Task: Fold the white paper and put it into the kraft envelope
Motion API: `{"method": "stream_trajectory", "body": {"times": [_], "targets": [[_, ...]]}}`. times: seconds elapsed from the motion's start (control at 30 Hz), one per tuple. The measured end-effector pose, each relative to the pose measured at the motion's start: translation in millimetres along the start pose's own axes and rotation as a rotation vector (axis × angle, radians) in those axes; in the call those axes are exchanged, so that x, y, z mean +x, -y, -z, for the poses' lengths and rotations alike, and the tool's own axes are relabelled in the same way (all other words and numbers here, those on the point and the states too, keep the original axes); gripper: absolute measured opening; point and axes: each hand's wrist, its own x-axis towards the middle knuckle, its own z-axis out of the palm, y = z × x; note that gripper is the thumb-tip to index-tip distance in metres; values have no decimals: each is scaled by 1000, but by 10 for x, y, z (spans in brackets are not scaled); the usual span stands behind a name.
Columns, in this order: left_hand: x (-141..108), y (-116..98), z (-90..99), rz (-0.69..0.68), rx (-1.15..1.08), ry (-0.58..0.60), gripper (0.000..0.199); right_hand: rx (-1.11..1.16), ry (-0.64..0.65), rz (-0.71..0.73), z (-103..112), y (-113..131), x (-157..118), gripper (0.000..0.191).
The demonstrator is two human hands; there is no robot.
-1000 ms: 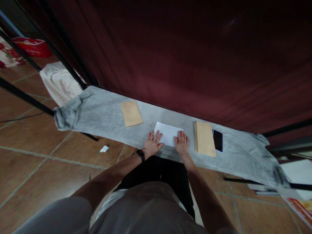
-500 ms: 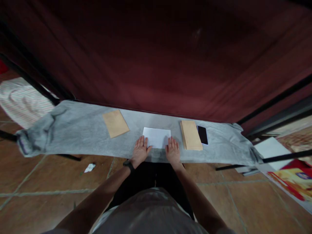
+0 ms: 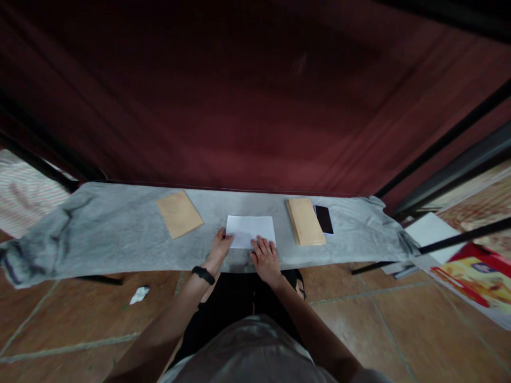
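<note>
A white sheet of paper lies on the grey cloth in front of me. My left hand has its fingers closed at the paper's left edge, thumb on top. My right hand rests with its fingers spread on the paper's lower right part. To the left lies a single brown envelope. On the right is a stack of brown envelopes, with a dark phone just beside it.
The grey cloth covers a narrow bench before a dark red panel. Black metal bars stand at both sides. A crumpled white scrap is on the tiled floor, and a red and yellow package is at the right.
My left hand has gone from lying flat to gripping the paper's left edge. My right hand has slid left onto the paper. The camera view has shifted slightly.
</note>
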Motion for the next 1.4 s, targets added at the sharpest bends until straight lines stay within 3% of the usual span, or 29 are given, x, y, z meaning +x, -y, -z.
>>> {"method": "stream_trajectory", "body": {"times": [0.13,0.4,0.7,0.87,0.97,1.1,1.23,1.4], "targets": [[-47,-24,-44,-11,0,-24,31,20,-8,-28,12,36,25,52],[-85,-82,-36,69,-22,87,32,26,-2,-85,146,137,248,57],[-72,-90,-15,252,-272,23,14,31,16,41,597,48,436,55],[-10,-128,50,200,-351,-63,9,245,-40,82,829,-33,450,57],[43,-160,107,224,-419,-83,7,487,-112,0,921,-65,494,60],[35,-186,136,266,-471,-15,9,948,-239,-178,919,-100,593,49],[-53,-200,89,284,-484,138,15,1359,-264,-513,744,-133,645,37],[-89,-127,48,189,-315,223,42,1561,-252,-794,517,-181,613,23]]}}
